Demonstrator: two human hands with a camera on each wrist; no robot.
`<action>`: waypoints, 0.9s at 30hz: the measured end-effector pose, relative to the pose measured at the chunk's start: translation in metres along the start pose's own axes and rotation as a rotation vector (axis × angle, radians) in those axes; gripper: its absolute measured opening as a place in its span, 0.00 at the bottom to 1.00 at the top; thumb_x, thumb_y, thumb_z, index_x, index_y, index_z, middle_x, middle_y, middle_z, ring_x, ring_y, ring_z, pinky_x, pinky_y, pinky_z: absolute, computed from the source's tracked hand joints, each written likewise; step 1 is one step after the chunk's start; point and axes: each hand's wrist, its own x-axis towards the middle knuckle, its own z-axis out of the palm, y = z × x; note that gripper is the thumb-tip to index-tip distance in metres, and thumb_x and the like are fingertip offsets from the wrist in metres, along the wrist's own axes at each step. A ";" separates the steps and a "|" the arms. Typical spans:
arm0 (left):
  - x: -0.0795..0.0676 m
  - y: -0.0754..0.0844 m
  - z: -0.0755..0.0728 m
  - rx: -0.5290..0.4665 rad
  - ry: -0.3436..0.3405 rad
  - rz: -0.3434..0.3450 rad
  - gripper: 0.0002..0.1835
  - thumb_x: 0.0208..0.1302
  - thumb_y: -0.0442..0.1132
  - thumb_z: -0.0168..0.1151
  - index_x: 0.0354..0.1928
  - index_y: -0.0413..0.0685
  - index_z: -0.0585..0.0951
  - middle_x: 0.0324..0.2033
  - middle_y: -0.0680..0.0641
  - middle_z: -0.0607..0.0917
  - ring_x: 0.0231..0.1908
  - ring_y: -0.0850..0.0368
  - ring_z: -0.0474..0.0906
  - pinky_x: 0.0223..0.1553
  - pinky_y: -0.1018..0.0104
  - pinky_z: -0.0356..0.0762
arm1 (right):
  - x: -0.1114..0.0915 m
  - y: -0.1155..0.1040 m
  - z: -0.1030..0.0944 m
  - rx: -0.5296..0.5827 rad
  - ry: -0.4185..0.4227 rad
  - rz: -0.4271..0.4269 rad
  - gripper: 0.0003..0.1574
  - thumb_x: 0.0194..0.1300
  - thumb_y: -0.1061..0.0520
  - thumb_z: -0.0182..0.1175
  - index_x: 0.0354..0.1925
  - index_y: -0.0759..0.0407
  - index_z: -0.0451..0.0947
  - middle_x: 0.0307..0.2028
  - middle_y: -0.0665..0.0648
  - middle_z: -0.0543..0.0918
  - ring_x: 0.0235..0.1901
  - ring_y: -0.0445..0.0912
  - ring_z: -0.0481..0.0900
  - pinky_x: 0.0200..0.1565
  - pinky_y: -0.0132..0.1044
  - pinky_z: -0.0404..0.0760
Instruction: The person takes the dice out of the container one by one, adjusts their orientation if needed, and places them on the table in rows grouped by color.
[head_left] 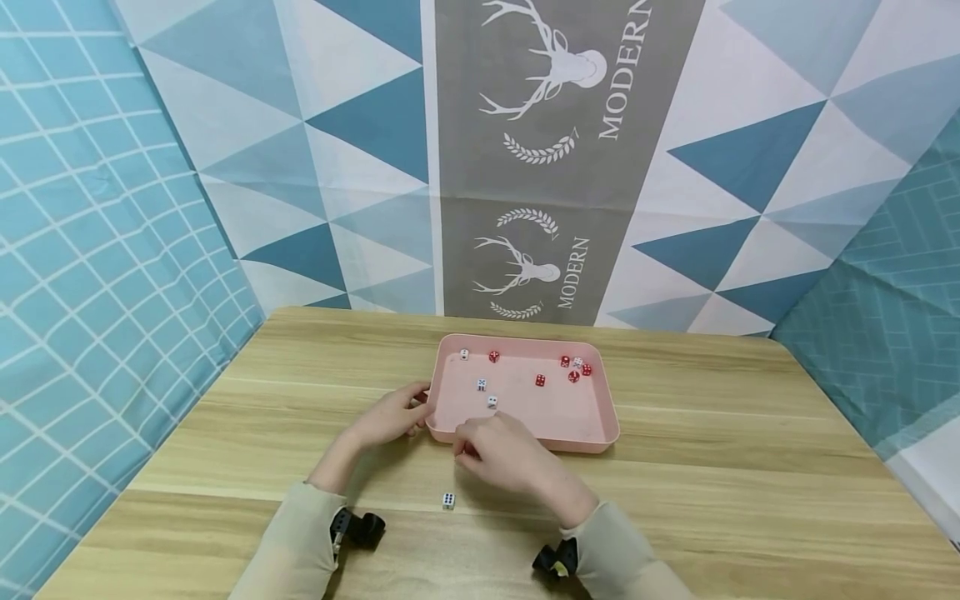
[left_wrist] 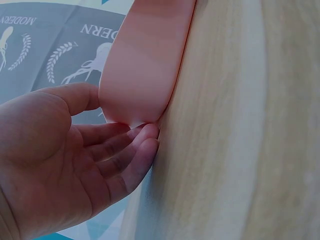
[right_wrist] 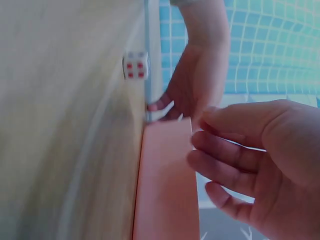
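Observation:
A shallow pink tray (head_left: 517, 426) lies on the wooden table with several red and white dice inside. My left hand (head_left: 392, 415) holds the tray's near-left corner. In the left wrist view the thumb (left_wrist: 82, 98) touches the rim while curled fingers (left_wrist: 142, 157) press the outside of the corner. My right hand (head_left: 498, 452) hovers over the tray's front edge. Its fingers (right_wrist: 225, 167) are loosely bent, and nothing shows between them and the thumb. One white die (head_left: 448, 501) sits on the table in front of the tray; the right wrist view shows this die (right_wrist: 136, 65) too.
Inside the tray, a white die (head_left: 492, 402) lies closest to the right hand. Red dice and a white die cluster at the right, including a red die (head_left: 573, 377). Patterned cloth (head_left: 360, 167) hangs behind the wooden table (head_left: 720, 417).

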 end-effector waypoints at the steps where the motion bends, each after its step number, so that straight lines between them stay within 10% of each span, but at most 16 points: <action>1: 0.000 0.000 0.000 -0.004 0.000 -0.001 0.23 0.66 0.38 0.48 0.62 0.36 0.64 0.41 0.41 0.76 0.24 0.56 0.72 0.25 0.65 0.73 | 0.000 0.003 -0.001 0.005 0.020 0.011 0.03 0.58 0.53 0.59 0.30 0.49 0.79 0.26 0.41 0.78 0.26 0.33 0.72 0.37 0.31 0.72; 11: 0.000 0.001 0.000 -0.023 -0.001 -0.005 0.24 0.66 0.36 0.48 0.62 0.36 0.63 0.41 0.41 0.75 0.23 0.56 0.71 0.24 0.65 0.72 | 0.007 0.031 -0.008 0.079 0.166 0.112 0.03 0.58 0.57 0.58 0.30 0.50 0.79 0.28 0.44 0.78 0.28 0.36 0.73 0.37 0.32 0.74; 27: 0.000 0.001 0.001 -0.007 -0.002 -0.013 0.23 0.67 0.38 0.48 0.62 0.37 0.64 0.42 0.41 0.74 0.24 0.56 0.71 0.24 0.66 0.72 | 0.015 0.060 0.009 0.021 0.130 0.185 0.12 0.60 0.59 0.57 0.43 0.56 0.79 0.46 0.52 0.77 0.49 0.46 0.75 0.51 0.40 0.73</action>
